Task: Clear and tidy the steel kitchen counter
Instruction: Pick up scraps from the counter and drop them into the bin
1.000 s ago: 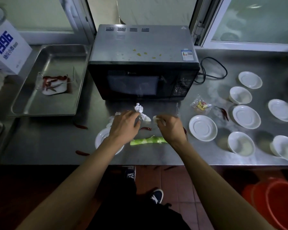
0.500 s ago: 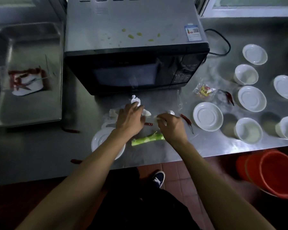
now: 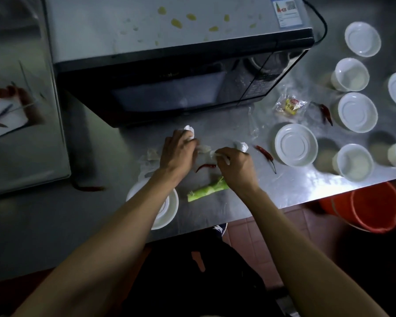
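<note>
On the steel counter (image 3: 290,186), in front of the microwave (image 3: 169,65), my left hand (image 3: 177,154) grips a crumpled white tissue (image 3: 189,129). My right hand (image 3: 234,167) grips another white tissue wad (image 3: 241,146). Between the hands lies a red dried chili (image 3: 205,167). A green vegetable stalk (image 3: 207,189) lies just under my right wrist. A white plate (image 3: 167,209) sits partly under my left forearm, with crumpled clear plastic (image 3: 149,160) beside it.
Several white saucers and bowls (image 3: 296,147) cover the counter's right side, with a snack packet (image 3: 289,107) and more chilies (image 3: 265,155) among them. A steel tray (image 3: 21,156) holding chilies lies at left. An orange bucket (image 3: 373,208) stands on the floor at right.
The camera has tilted down and closer to the counter. Both hands stay in front of the microwave and have gathered the tissue wads more tightly.
</note>
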Demonstrator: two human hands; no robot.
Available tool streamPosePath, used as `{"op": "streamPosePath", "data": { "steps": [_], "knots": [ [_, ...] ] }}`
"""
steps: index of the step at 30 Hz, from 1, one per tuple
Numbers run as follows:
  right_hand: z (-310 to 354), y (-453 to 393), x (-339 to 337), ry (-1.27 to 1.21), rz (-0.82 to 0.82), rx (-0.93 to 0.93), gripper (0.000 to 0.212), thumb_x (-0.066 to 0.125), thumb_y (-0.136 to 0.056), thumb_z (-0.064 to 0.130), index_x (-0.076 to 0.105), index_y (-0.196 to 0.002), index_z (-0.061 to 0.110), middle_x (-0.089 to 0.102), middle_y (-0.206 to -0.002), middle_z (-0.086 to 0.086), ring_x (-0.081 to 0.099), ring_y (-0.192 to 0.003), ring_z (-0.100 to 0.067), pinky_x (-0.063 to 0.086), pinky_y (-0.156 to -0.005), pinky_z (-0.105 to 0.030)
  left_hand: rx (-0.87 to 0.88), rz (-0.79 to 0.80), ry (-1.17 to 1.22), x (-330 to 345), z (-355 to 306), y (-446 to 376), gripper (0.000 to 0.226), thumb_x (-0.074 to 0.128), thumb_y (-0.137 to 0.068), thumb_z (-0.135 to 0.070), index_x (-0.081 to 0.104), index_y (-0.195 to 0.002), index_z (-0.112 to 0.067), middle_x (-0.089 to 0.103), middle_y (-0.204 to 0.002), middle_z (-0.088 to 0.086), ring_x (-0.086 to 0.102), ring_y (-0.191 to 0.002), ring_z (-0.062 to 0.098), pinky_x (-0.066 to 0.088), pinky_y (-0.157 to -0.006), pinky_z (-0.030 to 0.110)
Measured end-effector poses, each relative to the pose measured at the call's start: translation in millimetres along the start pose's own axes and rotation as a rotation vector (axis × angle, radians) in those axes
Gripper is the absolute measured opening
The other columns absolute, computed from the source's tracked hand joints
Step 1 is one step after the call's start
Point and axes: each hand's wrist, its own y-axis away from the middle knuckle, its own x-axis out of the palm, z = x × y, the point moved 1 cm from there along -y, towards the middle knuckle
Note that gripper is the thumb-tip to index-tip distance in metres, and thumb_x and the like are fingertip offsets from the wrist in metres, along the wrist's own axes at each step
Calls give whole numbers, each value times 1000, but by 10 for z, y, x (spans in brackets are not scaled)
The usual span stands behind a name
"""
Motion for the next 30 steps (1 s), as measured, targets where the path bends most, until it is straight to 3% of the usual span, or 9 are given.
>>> {"op": "streamPosePath", "data": {
  "steps": [4,10,15,20,23,30],
  "knots": [
    [-14,28,21,1,3,58,19,60,-87,1,76,-95,7,75,-87,-13,67,-69,-34,56,-60,-41,49,-60,99,38,63,-24,9,64,-85,-13,68,-93,-13,63,-102,8,55,-98,35,49,-78,46],
    [-38,96,3,10,-10,132,18,59,-84,5,76,-89,13,73,-80,-8,64,-64,-32,53,-56,-39,18,-44,12,35,85,-76,23,66,-81,-21,67,-104,-23,52,-131,3,47,-112,34,40,-85,44],
    [-1,132,4,-2,-9,151,19,59,-84,5,76,-86,14,71,-77,-5,62,-61,-28,51,-54,-35,45,-69,85,121,128,-101,10,72,-81,-13,69,-86,-21,62,-113,1,53,-101,33,46,-80,42],
    [54,176,-2,-20,-9,144,19,58,-85,4,75,-84,11,70,-77,-7,62,-61,-27,52,-55,-38,153,-98,135,130,139,-93,14,73,-78,-4,66,-80,-15,63,-89,2,55,-88,29,48,-70,38],
    [12,236,-29,-22,-20,199,21,54,-85,14,75,-85,16,68,-74,-8,60,-59,-27,51,-54,-40,184,-113,161,106,94,-90,16,74,-77,-1,67,-82,-15,63,-88,2,56,-86,28,48,-69,38],
    [-160,408,-375,-6,-136,212,20,61,-84,3,76,-96,9,73,-85,-8,66,-72,-25,54,-65,-38,325,-127,187,-48,-484,-149,24,66,-75,5,69,-89,-14,65,-93,2,57,-88,30,50,-71,42]
  ]
}}
